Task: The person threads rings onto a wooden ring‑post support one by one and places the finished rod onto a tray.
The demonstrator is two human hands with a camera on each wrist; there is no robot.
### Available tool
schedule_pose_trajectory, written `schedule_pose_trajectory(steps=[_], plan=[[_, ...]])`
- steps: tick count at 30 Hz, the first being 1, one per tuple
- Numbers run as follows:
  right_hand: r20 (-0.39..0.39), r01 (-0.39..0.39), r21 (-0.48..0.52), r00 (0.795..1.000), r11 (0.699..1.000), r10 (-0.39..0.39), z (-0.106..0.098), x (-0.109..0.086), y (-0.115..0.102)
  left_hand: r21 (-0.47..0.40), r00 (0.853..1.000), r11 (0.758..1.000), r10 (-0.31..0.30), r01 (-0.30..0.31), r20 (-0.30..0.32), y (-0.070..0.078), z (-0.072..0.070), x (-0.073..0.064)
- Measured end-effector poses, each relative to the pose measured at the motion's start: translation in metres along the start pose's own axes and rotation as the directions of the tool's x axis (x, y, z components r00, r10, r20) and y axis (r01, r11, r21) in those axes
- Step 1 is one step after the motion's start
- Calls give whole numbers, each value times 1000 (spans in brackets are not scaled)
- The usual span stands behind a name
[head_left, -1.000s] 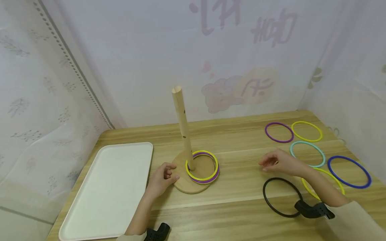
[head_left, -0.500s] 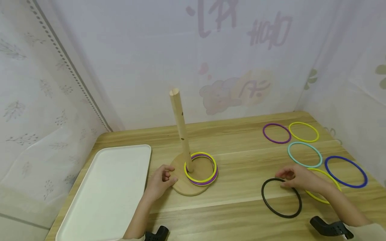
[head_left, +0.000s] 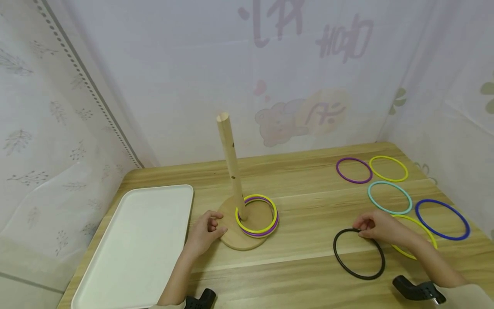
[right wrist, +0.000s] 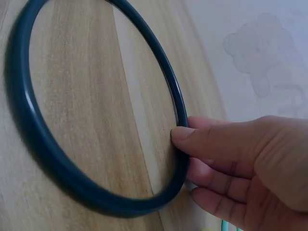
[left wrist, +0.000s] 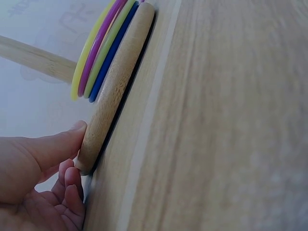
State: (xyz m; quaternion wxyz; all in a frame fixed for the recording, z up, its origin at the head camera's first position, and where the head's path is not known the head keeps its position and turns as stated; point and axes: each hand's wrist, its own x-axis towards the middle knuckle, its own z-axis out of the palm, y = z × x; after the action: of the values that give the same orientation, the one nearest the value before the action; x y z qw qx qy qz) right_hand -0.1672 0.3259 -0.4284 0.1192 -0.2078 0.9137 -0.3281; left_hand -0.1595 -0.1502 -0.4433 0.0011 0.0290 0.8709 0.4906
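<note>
In the head view, my left hand is at the near-left edge of the round wooden base of an upright wooden post. The left wrist view shows the thumb on the base's rim, the fingers curled against its side. Several rings circle the post's foot, a yellow ring on top and a blue ring lowest. My right hand pinches the far edge of a dark ring, black in the head view. Its thumb lies inside the ring, fingers outside, partly hidden.
Right of the dark ring lie a yellow ring, a blue ring and a turquoise ring. Behind them are a purple ring and another yellow ring. A white tray covers the table's left; curtains enclose the back and sides.
My right hand has moved right and toward me, from over the table to the dark ring, and now pinches it; the ring has barely shifted. The left hand stays at the base.
</note>
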Motion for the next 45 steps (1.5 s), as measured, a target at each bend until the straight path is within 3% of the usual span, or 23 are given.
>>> schedule_pose_trajectory(steps=[13,27,34,41,45], plan=[[-41,9,26,999,1000,-8,-8,-3,-8,0,1000,1000,-5,5,3,0,-1,-2],[-154,-22,70,988,997,33,-29,7,-46,-15,1000,1000,-7,7,9,0,0,-2],[-261,9,36,965,999,0,-41,23,-76,-12,1000,1000,-5,5,5,0,1,-1],[-351,35,111,936,993,6,-57,41,-120,-13,1000,1000,-11,11,5,0,1,-1],[-414,100,128,909,987,-39,-68,54,-147,-14,1000,1000,-12,12,6,1,0,-1]])
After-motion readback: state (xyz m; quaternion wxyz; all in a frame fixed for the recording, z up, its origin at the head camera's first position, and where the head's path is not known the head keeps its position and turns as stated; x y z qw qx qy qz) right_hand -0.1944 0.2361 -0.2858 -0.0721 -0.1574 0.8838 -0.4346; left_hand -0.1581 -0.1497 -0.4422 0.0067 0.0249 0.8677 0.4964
